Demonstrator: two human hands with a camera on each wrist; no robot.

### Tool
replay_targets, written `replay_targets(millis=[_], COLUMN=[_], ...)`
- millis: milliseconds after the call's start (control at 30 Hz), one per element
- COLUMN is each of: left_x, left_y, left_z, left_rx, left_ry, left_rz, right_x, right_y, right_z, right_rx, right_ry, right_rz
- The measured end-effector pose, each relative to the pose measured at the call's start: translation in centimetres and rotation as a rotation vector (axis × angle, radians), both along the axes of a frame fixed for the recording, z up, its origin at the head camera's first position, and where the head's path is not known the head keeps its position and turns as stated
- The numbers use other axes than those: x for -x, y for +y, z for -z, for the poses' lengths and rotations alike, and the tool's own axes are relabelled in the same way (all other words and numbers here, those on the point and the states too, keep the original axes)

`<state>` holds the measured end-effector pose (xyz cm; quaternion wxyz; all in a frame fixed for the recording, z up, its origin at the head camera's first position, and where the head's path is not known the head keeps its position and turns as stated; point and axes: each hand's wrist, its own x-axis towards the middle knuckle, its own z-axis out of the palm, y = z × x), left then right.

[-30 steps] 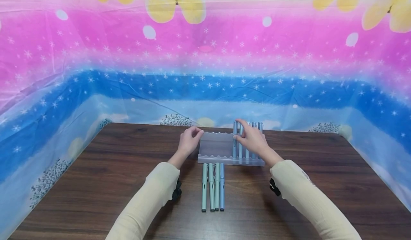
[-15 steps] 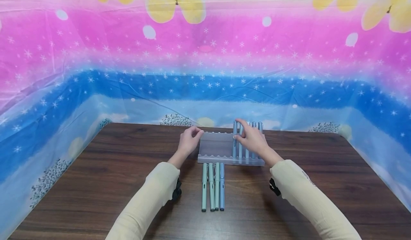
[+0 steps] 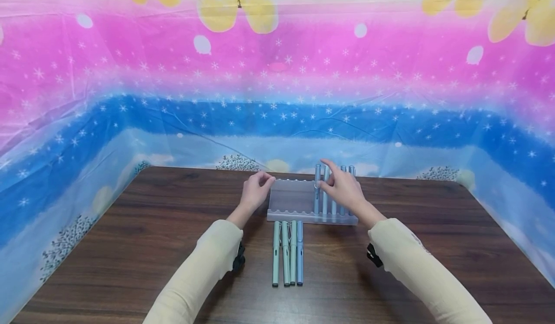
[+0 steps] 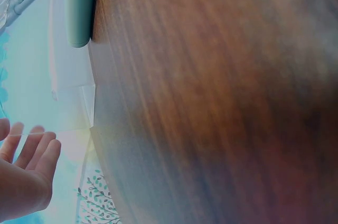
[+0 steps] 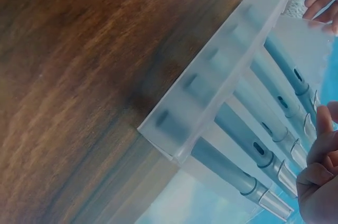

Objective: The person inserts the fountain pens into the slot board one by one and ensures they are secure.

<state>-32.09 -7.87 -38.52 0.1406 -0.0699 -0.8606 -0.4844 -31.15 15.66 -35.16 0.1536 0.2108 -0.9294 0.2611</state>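
A clear, notched pen rack stands on the table with several capped blue pens leaning in its right-hand slots. At the rack's upper left corner, my left hand pinches the edge between thumb and fingers; the left wrist view shows the fingers behind the clear panel. My right hand is in front of the standing pens and partly hides them. Its thumb is beside the leftmost standing pen, while the index finger points up near that pen's cap.
In front of the rack, several green pens and one blue pen lie side by side on the brown wooden table. A patterned pink and blue cloth hangs behind and around the table.
My right hand has shifted slightly right, its index finger lifting off the leftmost standing pen. The left hand keeps its place at the rack's corner.
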Motion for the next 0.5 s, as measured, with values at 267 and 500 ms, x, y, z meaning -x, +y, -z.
replay_targets(millis=[267, 500], left_x=[0.0, -0.1], left_y=[0.0, 0.1], left_z=[-0.1, -0.1], left_rx=[0.002, 0.003], left_ry=[0.004, 0.001], left_rz=[-0.004, -0.010], right_x=[-1.0, -2.5], right_y=[0.0, 0.0], right_z=[1.1, 2.1], right_rx=[0.046, 0.045], right_ry=[0.082, 0.066], right_rz=[-0.077, -0.128])
